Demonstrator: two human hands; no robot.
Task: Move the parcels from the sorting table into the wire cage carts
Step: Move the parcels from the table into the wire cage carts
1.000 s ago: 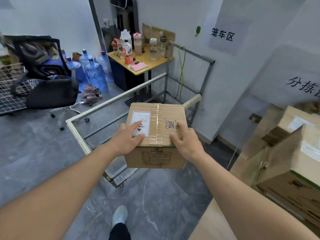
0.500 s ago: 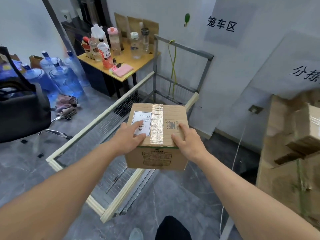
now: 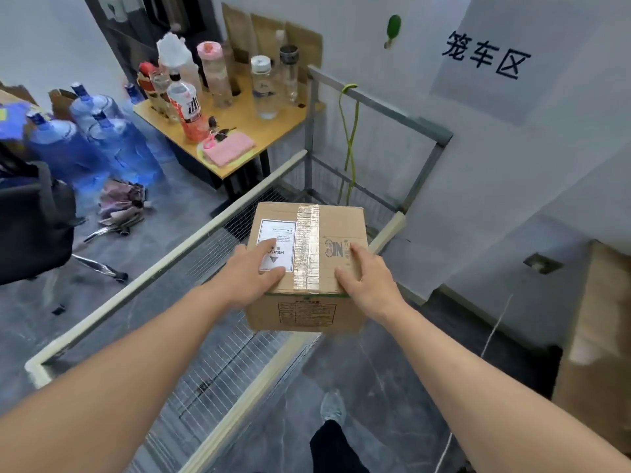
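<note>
Blue water jugs [image 3: 102, 145] stand at far left beside a wooden side table [image 3: 239, 131] crowded with bottles. A person carries a taped cardboard parcel [image 3: 307, 264] above the wire cage cart [image 3: 191, 319], near its right rail. The left hand [image 3: 251, 271] and right hand [image 3: 367, 279] clasp its near top corners, fingers spread.

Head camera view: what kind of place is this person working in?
Probably a small parcel sorting room. Both hands carry a taped cardboard box over a wire cage cart, more cartons stand at the right, and a wall sign reads "cage cart area".
</note>
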